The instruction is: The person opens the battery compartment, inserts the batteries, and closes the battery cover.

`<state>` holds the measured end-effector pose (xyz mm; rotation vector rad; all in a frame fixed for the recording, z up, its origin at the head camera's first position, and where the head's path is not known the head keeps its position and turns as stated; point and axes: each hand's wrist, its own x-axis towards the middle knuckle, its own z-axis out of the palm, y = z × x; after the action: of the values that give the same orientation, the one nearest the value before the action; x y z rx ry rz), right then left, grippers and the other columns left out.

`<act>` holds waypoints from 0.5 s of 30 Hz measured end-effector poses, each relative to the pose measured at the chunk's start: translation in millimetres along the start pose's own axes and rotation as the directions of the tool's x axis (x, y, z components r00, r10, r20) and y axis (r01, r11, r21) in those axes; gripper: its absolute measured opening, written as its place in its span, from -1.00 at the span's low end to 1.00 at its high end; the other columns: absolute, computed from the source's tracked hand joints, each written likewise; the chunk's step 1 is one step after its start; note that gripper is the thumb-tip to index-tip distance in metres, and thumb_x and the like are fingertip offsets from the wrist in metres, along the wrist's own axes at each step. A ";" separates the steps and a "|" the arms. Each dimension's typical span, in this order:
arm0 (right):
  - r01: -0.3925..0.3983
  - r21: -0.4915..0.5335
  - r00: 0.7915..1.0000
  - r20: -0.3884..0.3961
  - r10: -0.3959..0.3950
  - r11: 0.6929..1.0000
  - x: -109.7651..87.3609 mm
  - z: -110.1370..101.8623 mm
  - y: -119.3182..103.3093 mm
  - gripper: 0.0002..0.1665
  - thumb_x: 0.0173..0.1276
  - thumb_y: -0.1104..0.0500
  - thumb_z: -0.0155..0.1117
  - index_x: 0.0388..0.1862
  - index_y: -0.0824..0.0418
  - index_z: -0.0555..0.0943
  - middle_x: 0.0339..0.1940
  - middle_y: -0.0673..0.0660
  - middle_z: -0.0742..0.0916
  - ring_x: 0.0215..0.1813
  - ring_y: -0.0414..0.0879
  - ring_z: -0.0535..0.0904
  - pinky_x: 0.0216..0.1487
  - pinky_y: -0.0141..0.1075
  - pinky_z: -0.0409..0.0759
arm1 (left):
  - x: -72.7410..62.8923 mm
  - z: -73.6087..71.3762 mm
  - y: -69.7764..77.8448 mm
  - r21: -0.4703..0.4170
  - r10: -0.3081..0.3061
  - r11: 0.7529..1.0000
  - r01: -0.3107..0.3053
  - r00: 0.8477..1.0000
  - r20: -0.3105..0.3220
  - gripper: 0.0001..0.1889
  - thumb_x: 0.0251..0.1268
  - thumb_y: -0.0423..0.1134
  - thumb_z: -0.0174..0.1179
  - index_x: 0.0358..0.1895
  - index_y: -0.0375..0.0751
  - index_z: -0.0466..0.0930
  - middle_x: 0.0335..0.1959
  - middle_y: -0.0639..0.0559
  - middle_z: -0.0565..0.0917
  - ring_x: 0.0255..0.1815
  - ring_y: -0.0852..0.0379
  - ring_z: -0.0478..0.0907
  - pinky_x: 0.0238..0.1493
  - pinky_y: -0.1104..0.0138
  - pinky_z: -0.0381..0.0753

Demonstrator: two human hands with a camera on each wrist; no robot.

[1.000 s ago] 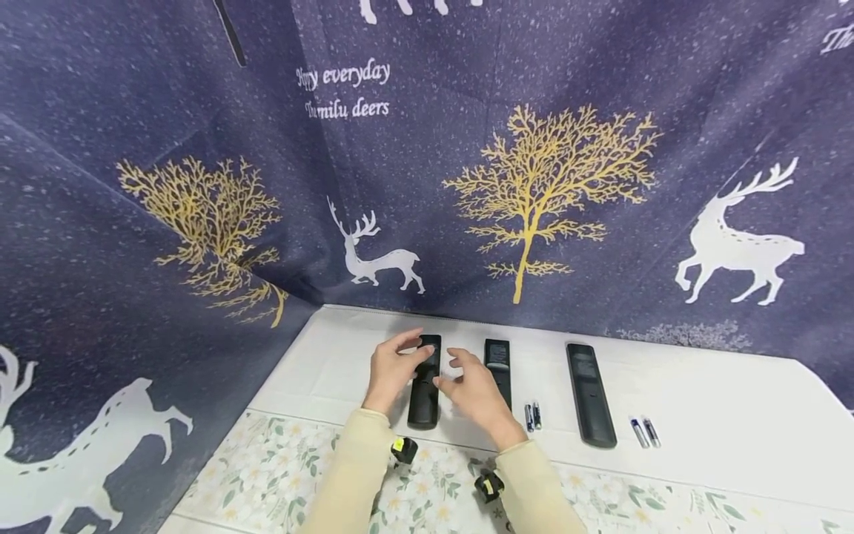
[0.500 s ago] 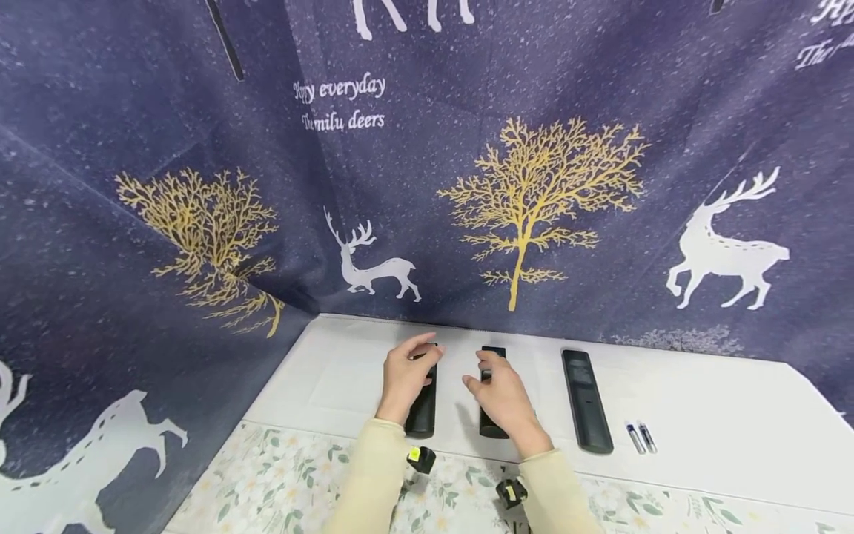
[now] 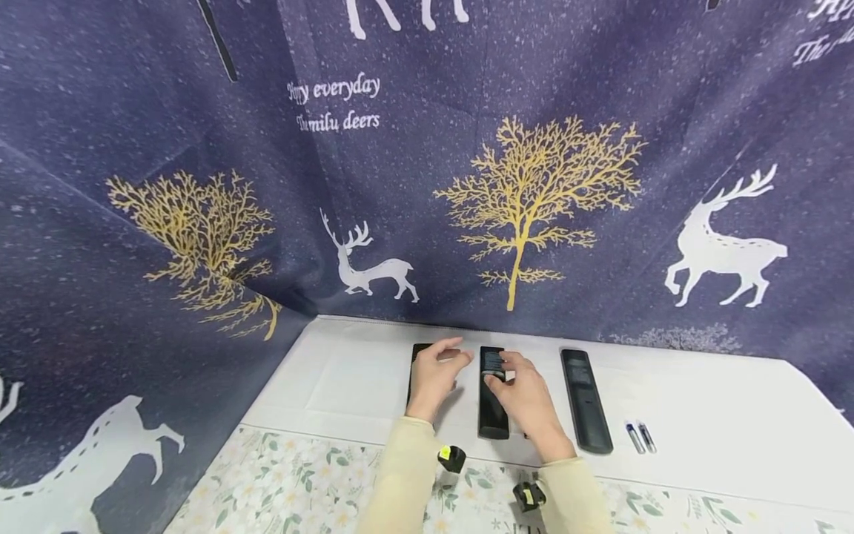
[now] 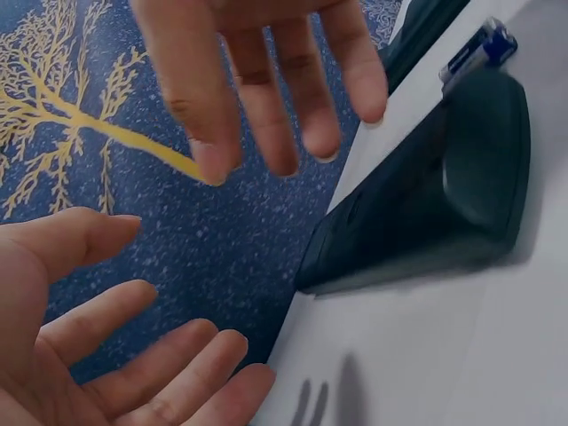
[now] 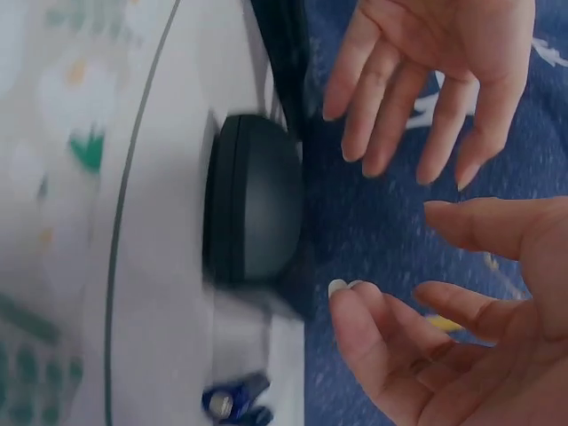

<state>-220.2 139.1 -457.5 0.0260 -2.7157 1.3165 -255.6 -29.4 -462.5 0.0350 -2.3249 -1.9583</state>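
Note:
My left hand (image 3: 434, 378) hovers between the left and middle remote controls, its fingers loosely bent and nothing in them. Its forearm side covers much of the left black remote control (image 3: 416, 357). My right hand (image 3: 531, 397) is over the right side of the middle black remote control (image 3: 493, 419), thumb near its upper part; contact cannot be told in the head view. Both wrist views show the two hands facing each other above the middle remote, with relaxed, empty fingers. Beside that remote lie blue-and-silver batteries (image 4: 479, 53), mostly hidden by my right hand in the head view.
A third black remote control (image 3: 587, 404) lies to the right on the white table (image 3: 720, 415). Two more batteries (image 3: 641, 437) lie beside it. A flowered cloth (image 3: 280, 475) covers the front edge. A dark blue deer-print curtain (image 3: 427, 170) hangs behind and at the left.
Both hands have shifted right: the left one away from over the left remote, the right one across the middle remote. The remotes stay in place. The head view has tilted slightly.

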 end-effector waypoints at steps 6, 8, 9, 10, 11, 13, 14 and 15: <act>-0.044 0.026 0.999 -0.003 0.044 0.999 0.1 -12.6 12.7 -0.29 0.51 0.17 0.37 0.52 0.43 0.41 0.27 0.49 0.63 0.11 0.31 0.69 -0.07 0.07 0.73 | -1.4 13.3 -2.6 0.028 0.018 0.999 -0.019 1.000 0.024 -0.59 0.31 -0.12 0.47 0.20 -0.08 0.80 -0.03 -0.07 0.80 -0.21 -0.21 0.76 -0.35 0.22 0.75; -0.056 0.047 0.998 0.006 0.056 0.997 1.4 -14.5 15.2 -0.29 0.52 0.17 0.37 0.53 0.42 0.40 0.29 0.49 0.62 0.14 0.34 0.67 -0.05 0.08 0.73 | -2.0 16.5 -4.3 0.053 0.022 0.998 -0.024 0.999 0.031 -0.59 0.32 -0.11 0.47 0.21 -0.09 0.79 -0.04 -0.05 0.80 -0.23 -0.12 0.77 -0.35 0.27 0.73; -0.058 0.056 0.998 0.009 0.058 0.997 1.9 -15.0 15.8 -0.28 0.52 0.17 0.37 0.53 0.43 0.39 0.29 0.50 0.62 0.15 0.35 0.67 -0.04 0.08 0.73 | -2.3 17.7 -5.4 0.063 0.023 0.998 -0.025 0.999 0.037 -0.58 0.32 -0.11 0.47 0.22 -0.10 0.78 -0.04 -0.05 0.80 -0.23 -0.07 0.77 -0.34 0.28 0.73; -0.059 0.065 0.998 0.013 0.058 0.996 2.5 -15.2 16.2 -0.28 0.52 0.18 0.37 0.53 0.44 0.39 0.29 0.51 0.62 0.16 0.37 0.66 -0.02 0.09 0.73 | -2.6 18.8 -6.5 0.070 0.025 0.997 -0.028 0.999 0.041 -0.57 0.32 -0.12 0.47 0.22 -0.13 0.78 -0.04 -0.06 0.80 -0.23 -0.03 0.77 -0.32 0.28 0.73; -0.062 0.072 0.998 0.018 0.061 0.995 3.0 -15.2 16.7 -0.28 0.52 0.18 0.37 0.53 0.44 0.39 0.29 0.52 0.61 0.17 0.38 0.66 -0.01 0.10 0.73 | -2.8 19.8 -7.6 0.078 0.021 0.997 -0.024 0.999 0.045 -0.57 0.32 -0.12 0.47 0.23 -0.14 0.78 -0.05 -0.06 0.80 -0.23 0.01 0.77 -0.31 0.29 0.73; -0.072 0.078 0.997 0.026 0.070 0.994 4.2 -14.2 18.2 -0.27 0.52 0.17 0.36 0.54 0.44 0.37 0.30 0.52 0.61 0.19 0.39 0.65 0.02 0.12 0.72 | -2.6 21.3 -9.4 0.092 0.016 0.996 -0.022 0.998 0.059 -0.55 0.32 -0.12 0.47 0.24 -0.16 0.76 -0.04 -0.07 0.80 -0.25 0.07 0.76 -0.31 0.30 0.72; -0.077 0.085 0.997 0.029 0.075 0.993 4.5 -13.6 18.6 -0.26 0.52 0.17 0.36 0.54 0.45 0.37 0.30 0.53 0.60 0.19 0.40 0.65 0.02 0.13 0.72 | -2.2 22.1 -10.7 0.097 0.007 0.995 -0.013 0.998 0.065 -0.54 0.32 -0.11 0.47 0.25 -0.16 0.76 -0.04 -0.08 0.80 -0.31 0.09 0.75 -0.35 0.29 0.72; -0.081 0.089 0.996 0.031 0.079 0.993 4.8 -12.9 18.9 -0.26 0.52 0.17 0.36 0.54 0.46 0.37 0.29 0.54 0.60 0.19 0.41 0.65 0.03 0.13 0.72 | -2.0 22.7 -11.4 0.100 -0.005 0.995 -0.002 0.997 0.072 -0.54 0.32 -0.12 0.47 0.26 -0.16 0.76 -0.05 -0.08 0.80 -0.38 0.10 0.72 -0.40 0.28 0.72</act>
<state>-224.9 161.1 -463.7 -0.0575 -2.7046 1.4701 -256.2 -8.9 -477.7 -0.0264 -2.4671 -1.8726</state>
